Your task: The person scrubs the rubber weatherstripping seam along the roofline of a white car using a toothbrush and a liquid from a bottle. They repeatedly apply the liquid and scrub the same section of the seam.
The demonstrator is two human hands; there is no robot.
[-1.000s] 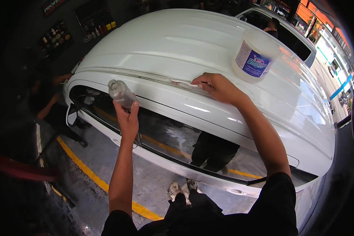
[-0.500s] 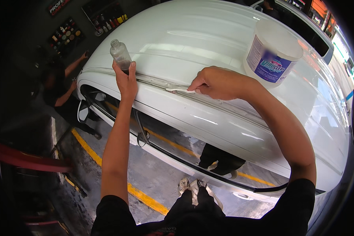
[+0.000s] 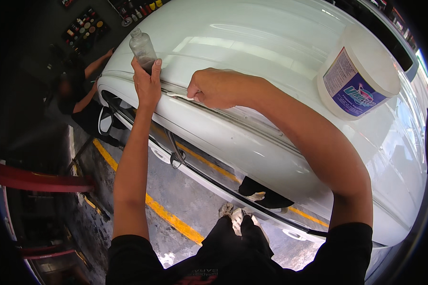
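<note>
My left hand is wrapped round the lower part of a clear plastic bottle, uncapped and tilted, with dark liquid at its bottom. My right hand pinches a slim white brush, toothbrush-like; its bristles cannot be made out. The brush lies along the dirty groove at the near side of a white car's roof. Its tip is close to my left wrist. Both hands are just over the roof's edge.
A white tub with a blue label stands on the roof at the right. Another person works at the car's front, far left. A side mirror juts out there. A red beam is at the left, and bottles hang on the back wall.
My right hand has moved left along the groove with the brush, nearer my left hand. The bottle stays in my left hand. The whole view has shifted a little, with the tub appearing farther right.
</note>
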